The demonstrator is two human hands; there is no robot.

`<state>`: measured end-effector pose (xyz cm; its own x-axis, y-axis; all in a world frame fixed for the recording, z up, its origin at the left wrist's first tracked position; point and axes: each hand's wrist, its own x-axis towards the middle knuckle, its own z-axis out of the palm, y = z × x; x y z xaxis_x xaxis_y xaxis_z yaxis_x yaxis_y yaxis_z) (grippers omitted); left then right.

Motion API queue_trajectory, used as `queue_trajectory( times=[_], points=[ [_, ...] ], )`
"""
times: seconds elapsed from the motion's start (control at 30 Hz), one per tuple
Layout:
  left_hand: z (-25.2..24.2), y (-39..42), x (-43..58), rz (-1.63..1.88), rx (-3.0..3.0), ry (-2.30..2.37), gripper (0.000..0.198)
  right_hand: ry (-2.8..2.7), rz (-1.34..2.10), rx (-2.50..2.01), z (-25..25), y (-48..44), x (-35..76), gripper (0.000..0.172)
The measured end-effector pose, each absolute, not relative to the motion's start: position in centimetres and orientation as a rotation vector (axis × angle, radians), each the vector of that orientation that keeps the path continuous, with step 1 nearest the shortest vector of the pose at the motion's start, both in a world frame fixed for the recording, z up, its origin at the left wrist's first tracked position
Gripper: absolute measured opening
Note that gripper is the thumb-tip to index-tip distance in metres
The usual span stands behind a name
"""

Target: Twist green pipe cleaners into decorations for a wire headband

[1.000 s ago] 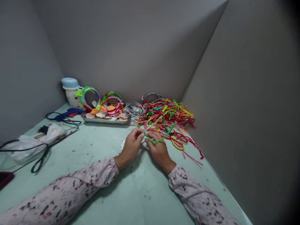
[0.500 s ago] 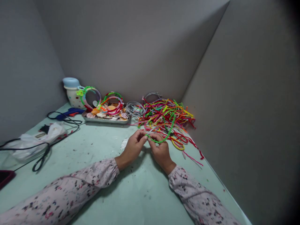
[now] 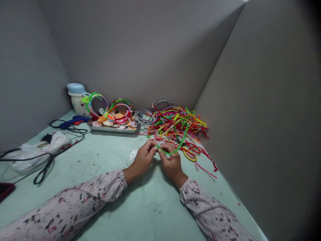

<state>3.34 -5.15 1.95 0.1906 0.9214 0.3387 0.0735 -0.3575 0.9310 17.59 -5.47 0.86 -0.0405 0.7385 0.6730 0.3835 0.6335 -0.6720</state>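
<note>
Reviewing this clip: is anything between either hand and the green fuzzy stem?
Nothing visible. The left hand and right hand meet at the green fuzzy stem's near end, fingertips closed there. The coloured pile lies beyond them.

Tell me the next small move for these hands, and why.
Probably wind the green strand once around the pale strand beside it: its long end curves loose past the right hand, while the left hand pinches near the other end.
</note>
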Motion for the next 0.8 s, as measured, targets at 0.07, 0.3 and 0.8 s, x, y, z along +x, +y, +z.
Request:
queue_trajectory(
  times=[0.07,0.3,0.8],
  points=[
    [1.98,-5.19,3.37,1.274,1.637,0.97,0.012,-1.653,0.367,-0.93,0.88,-5.52,17.55,0.003],
    [2.24,-5.44,3.51,1.274,1.643,0.985,0.012,-1.653,0.355,-0.94,0.87,-5.59,17.53,0.003],
    [2.95,-6.06,3.61,1.317,1.703,1.02,0.01,-1.688,0.188,-0.908,0.52,-5.44,17.76,0.006]
  ],
)
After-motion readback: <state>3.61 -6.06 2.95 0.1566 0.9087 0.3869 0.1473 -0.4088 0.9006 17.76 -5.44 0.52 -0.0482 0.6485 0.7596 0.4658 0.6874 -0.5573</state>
